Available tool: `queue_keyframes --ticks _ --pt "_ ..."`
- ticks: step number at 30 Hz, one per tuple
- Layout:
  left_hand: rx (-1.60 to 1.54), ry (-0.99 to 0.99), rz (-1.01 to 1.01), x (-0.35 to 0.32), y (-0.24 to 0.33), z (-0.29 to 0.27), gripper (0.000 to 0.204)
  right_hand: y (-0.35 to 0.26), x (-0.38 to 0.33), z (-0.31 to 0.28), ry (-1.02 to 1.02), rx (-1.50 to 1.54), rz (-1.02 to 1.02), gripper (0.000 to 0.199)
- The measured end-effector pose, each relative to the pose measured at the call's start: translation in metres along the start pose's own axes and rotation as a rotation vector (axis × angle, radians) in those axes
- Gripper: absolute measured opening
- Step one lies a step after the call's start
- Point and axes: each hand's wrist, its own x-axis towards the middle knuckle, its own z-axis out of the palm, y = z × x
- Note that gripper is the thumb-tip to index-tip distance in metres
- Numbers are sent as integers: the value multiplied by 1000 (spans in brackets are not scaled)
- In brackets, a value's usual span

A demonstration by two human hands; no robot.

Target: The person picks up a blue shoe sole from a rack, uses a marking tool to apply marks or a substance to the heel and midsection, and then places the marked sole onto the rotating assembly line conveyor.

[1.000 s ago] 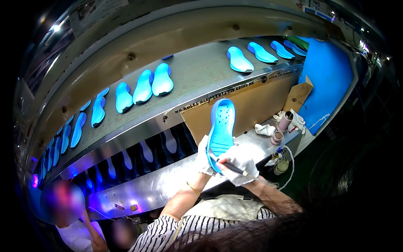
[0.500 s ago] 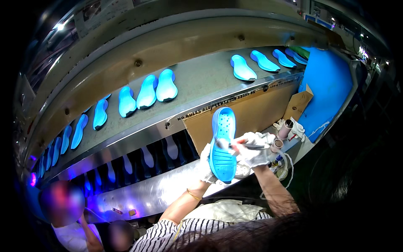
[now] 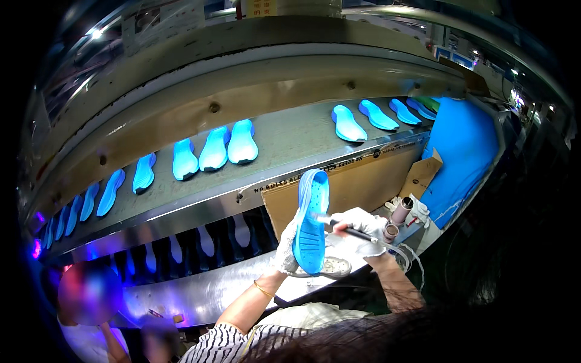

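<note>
My gloved left hand (image 3: pixel 286 249) grips a blue shoe sole (image 3: pixel 312 245) by its left edge and holds it nearly upright above the bench. The sole's inner face, with small holes and ridges, shows in part, and so does its left side wall. In my gloved right hand (image 3: pixel 361 225) is a thin brush (image 3: pixel 363 235) with a dark handle. Its tip touches or almost touches the middle of the sole; I cannot tell which. Below the held sole, a pale grey sole with holes (image 3: pixel 336 267) lies on the bench.
Blue soles (image 3: pixel 242 142) lie along a conveyor belt (image 3: pixel 290 130) under a metal hood. Cardboard (image 3: pixel 357 184) lines its front. Two pinkish containers (image 3: pixel 400 212), white gloves (image 3: pixel 420 210) and a clear hose (image 3: pixel 417 260) are at the right. Another person (image 3: pixel 88 296) sits at lower left.
My left hand has turned the sole so that more of its side wall shows. The brush in my right hand has swung, its handle now sloping down to the right. The whole view has shifted.
</note>
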Motion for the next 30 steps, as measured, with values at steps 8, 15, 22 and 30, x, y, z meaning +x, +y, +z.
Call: queue_keyframes --ticks 8,15,22,30 --pt "-48 -178 40 43 65 33 59 -27 0 5 38 -176 -61 20" --pt "-385 45 -4 176 130 34 69 7 -8 -33 10 -83 -66 23" --pt "1742 -29 591 136 139 -5 49 47 -24 -35 -3 -186 -399 23" --pt "2370 417 485 94 207 -56 34 160 -2 -83 -515 104 447 17"
